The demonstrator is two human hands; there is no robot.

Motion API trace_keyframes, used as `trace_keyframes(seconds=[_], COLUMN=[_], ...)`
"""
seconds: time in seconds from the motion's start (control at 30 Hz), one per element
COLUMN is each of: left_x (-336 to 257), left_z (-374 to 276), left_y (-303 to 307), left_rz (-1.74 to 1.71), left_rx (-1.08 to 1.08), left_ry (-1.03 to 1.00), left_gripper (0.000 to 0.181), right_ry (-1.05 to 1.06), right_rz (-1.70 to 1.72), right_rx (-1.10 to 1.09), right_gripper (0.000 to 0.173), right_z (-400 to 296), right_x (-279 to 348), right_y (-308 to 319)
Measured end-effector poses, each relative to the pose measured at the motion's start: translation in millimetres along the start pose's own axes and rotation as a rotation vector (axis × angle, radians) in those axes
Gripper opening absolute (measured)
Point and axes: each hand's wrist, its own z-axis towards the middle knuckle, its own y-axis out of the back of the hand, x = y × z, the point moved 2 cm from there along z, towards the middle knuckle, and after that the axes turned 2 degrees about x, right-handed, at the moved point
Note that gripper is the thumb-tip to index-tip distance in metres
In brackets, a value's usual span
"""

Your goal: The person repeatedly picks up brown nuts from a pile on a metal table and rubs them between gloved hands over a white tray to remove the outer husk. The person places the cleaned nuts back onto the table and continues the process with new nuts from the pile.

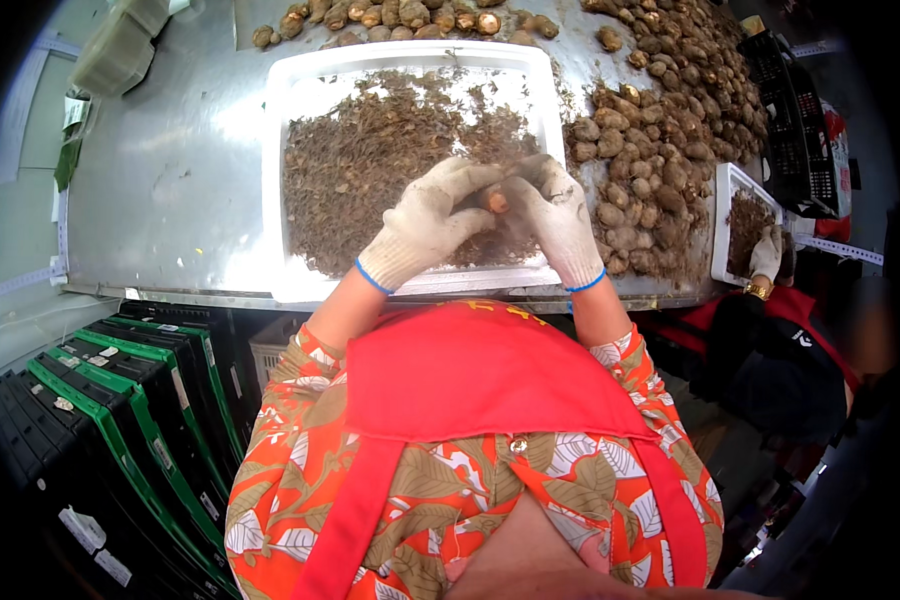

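Observation:
A small brown taro corm with a pale orange-pink end is held between my two gloved hands, over a white foam tray. My left hand, in a soiled white knit glove, has its fingers and thumb at the corm's left side. My right hand, gloved alike with darker, dirtier fingertips, grips the corm from the right. Below them the tray holds a thick layer of brown fibrous peelings.
Heaped corms cover the metal table at right; a row of corms lies beyond the tray. A co-worker's gloved hand is over a smaller foam tray. Black and green crates stand below left; a black crate is far right.

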Motion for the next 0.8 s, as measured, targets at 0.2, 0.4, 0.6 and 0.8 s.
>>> trace_keyframes(seconds=[0.2,0.4,0.6,0.8], left_x=[4,4,10,0], left_z=[-3,-3,-3,-2], left_y=[-2,10,11,10], left_rz=[-0.494,-0.551,-0.409,-0.551], left_rx=[-0.032,-0.026,-0.073,-0.066], left_ry=[0.139,0.221,0.158,0.136], left_gripper=[0.053,0.050,0.058,0.078], right_ry=[0.087,-0.045,-0.003,0.100], right_rz=[-0.194,0.047,-0.087,-0.092], right_rx=[0.038,0.015,0.149,0.052], right_gripper=[0.015,0.019,0.018,0.027], right_z=[4,2,2,6], right_x=[2,-2,-3,-1], right_y=[2,-1,1,17])
